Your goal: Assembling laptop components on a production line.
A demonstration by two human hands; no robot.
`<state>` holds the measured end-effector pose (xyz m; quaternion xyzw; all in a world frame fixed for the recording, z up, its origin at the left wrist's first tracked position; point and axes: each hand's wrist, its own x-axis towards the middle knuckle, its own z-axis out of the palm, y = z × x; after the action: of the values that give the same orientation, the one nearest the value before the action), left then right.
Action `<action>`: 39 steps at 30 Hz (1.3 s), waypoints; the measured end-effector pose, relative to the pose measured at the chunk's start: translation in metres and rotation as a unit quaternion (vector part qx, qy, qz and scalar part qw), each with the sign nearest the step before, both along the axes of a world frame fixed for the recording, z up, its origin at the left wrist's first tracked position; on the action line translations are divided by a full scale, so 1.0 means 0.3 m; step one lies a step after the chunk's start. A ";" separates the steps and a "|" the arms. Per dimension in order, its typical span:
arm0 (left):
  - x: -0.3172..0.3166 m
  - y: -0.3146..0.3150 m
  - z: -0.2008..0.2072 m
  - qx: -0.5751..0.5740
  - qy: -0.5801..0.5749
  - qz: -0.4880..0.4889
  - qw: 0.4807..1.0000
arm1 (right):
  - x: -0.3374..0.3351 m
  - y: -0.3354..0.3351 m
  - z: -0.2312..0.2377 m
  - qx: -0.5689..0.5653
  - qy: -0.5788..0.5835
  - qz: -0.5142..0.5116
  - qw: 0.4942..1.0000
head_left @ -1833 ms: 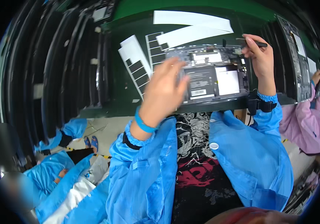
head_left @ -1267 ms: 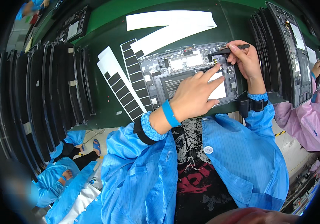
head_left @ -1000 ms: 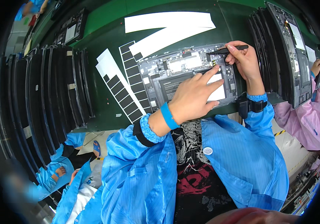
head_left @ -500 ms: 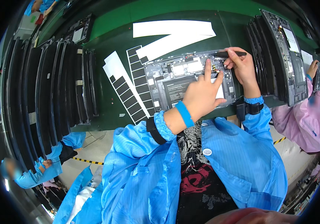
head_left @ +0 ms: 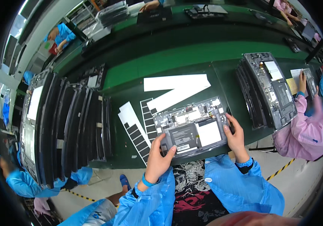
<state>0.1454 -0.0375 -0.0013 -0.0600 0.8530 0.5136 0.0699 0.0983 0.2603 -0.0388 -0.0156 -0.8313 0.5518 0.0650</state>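
Observation:
An opened laptop base lies before me, its circuit board on the far side and a labelled battery and a white panel nearer me. My left hand grips its left edge, thumb on top near the front corner. At its right edge my right hand takes hold with thumb and fingers. Beyond those fingers, a thin dark tool lies by the base's far right side, partly hidden. White strips rest behind the base. Sheets of black rectangular pads lie to its left.
A long row of upright laptop bases stands on the left of the green table. Another stack stands on the right. Beyond it a co-worker in a pink sleeve handles a device. More people work around the table.
My right hand has let go of the dark pen-like tool. My left hand has left the circuit board for the left edge, and both hands now hold the base. The view has tilted up.

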 end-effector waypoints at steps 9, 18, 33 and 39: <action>-0.138 0.009 0.087 0.215 0.281 0.089 0.931 | -0.673 -0.265 0.123 -0.422 0.126 -0.112 0.891; -0.080 0.044 0.080 0.256 0.200 0.007 0.946 | -1.142 -0.359 0.000 -0.059 0.143 -0.216 0.964; -0.207 0.724 0.155 0.209 0.129 -0.296 0.923 | -0.031 0.743 0.346 0.126 0.072 -0.242 0.959; -0.272 0.930 0.211 0.276 0.094 -0.319 0.902 | -0.040 0.705 0.289 -0.031 0.201 -0.317 0.926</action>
<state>0.0638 0.2416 0.0620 0.2856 0.6529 0.6821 0.1636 0.0865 0.4717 0.0478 -0.1691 -0.7351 0.5193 0.4016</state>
